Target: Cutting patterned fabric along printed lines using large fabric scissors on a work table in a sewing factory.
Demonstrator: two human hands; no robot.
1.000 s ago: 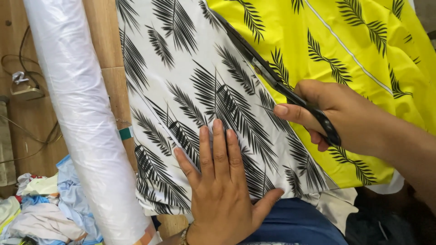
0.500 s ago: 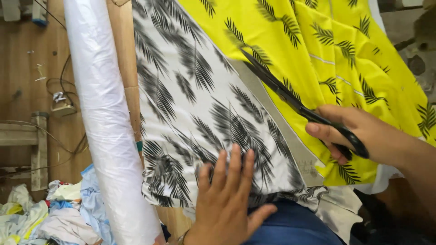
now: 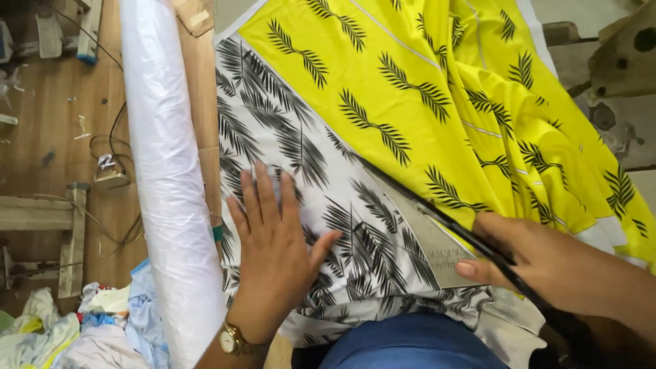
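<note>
A white fabric [image 3: 287, 137] printed with black palm leaves lies on the table, joined to a yellow fabric [image 3: 437, 75] with the same leaf print. My left hand [image 3: 270, 249] lies flat on the white part, fingers spread, a gold watch on the wrist. My right hand [image 3: 547, 263] grips long black scissors [image 3: 437, 215], whose blades run along the seam between white and yellow cloth. A grey ruler-like strip [image 3: 437, 246] shows beside the blades.
A long roll wrapped in white plastic [image 3: 167, 178] lies left of the cloth along the wooden table edge [image 3: 198, 89]. Below, on the wooden floor, are cables [image 3: 109, 171], a wooden bench [image 3: 41, 219] and a heap of cloth scraps [image 3: 75, 328].
The view has shifted, so cloth and roll sit further right. My left hand moved up the white fabric. The scissors have advanced further along the seam.
</note>
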